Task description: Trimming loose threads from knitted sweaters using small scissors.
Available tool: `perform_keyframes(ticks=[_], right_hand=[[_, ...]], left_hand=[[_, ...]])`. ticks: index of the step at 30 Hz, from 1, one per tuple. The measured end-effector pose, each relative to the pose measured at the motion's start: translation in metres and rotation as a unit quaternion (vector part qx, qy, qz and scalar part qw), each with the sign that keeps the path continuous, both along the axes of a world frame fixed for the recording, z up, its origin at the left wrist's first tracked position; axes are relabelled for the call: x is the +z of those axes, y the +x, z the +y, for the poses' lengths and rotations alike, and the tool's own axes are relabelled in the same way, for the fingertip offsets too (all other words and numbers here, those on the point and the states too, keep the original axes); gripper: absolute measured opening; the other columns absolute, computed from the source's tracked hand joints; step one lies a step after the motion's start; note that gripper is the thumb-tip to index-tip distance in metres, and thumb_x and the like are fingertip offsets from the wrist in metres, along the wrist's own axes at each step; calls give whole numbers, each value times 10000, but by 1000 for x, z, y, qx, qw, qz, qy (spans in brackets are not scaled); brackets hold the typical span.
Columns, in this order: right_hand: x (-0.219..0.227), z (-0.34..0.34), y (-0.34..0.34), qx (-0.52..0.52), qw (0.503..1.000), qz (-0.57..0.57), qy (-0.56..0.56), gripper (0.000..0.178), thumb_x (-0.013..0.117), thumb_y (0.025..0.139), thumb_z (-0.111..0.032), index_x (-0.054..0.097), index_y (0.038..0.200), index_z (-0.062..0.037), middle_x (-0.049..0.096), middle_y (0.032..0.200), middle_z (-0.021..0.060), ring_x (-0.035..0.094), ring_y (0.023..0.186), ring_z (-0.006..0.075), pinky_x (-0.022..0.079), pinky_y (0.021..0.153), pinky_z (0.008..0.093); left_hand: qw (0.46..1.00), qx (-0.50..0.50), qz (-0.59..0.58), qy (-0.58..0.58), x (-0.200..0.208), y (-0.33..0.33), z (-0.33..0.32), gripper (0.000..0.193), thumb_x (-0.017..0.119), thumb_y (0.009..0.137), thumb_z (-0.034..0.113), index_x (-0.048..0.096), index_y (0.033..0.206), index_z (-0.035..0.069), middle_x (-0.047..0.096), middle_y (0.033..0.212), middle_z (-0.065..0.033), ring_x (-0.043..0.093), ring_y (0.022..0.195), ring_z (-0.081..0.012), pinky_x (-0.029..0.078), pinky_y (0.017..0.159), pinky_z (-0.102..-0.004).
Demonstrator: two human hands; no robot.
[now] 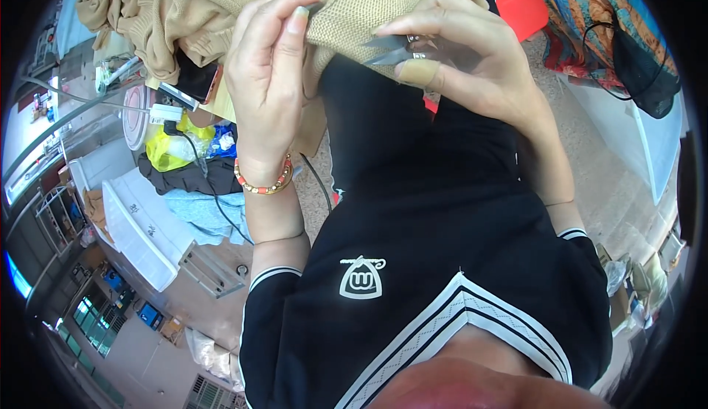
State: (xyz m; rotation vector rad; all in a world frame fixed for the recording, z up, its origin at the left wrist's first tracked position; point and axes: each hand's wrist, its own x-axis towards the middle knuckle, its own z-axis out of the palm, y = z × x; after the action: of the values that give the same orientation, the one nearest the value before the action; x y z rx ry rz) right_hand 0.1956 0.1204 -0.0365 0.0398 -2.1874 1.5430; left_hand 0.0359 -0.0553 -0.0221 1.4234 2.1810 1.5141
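A beige knitted garment (361, 3) lies over my lap at the top of the view. My left hand (265, 70) is closed at its left edge, with thumb and index finger pinching the knit; the exact pinch point is partly hidden. Held in my right hand (479, 59) is a pair of thread snips (385, 42), its grey blades apart and pointing left over the knit. A tan bandage or finger cover (419, 73) wraps my right thumb. On my left wrist is a beaded bracelet (264, 188).
More beige knitwear (155, 18) is heaped at the upper left, beside a dark phone (198, 83). Below are a white plug block (164, 114) with cables, a yellow bag (166, 147) and a white bin (140, 217). Patterned cloth (575, 25) hangs at the upper right.
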Motion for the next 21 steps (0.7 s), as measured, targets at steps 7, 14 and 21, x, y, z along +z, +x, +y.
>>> perform_keyframes(ticks=[7,14,21], right_hand=[[13,7,-9,34,999,14,-24,439,770,750,44,715,1179,-32,530,911,0,498,824,88,403,695,234],[33,18,-30,-12,998,-62,31,469,680,693,6,676,1163,4,706,1017,111,653,842,193,519,739,292],[50,10,-46,42,998,-49,10,305,682,747,27,698,1051,8,706,920,73,626,803,138,497,701,261]], left_hand=[[999,-2,17,-48,13,-1,1,186,544,983,37,680,1110,24,636,990,-91,613,877,-174,479,781,-278],[998,20,62,-27,10,4,1,176,576,959,15,687,1096,20,645,957,-86,617,820,-162,482,729,-262],[996,59,-16,64,-5,15,-1,169,587,957,28,691,1089,12,627,948,-53,565,750,-109,452,691,-230]])
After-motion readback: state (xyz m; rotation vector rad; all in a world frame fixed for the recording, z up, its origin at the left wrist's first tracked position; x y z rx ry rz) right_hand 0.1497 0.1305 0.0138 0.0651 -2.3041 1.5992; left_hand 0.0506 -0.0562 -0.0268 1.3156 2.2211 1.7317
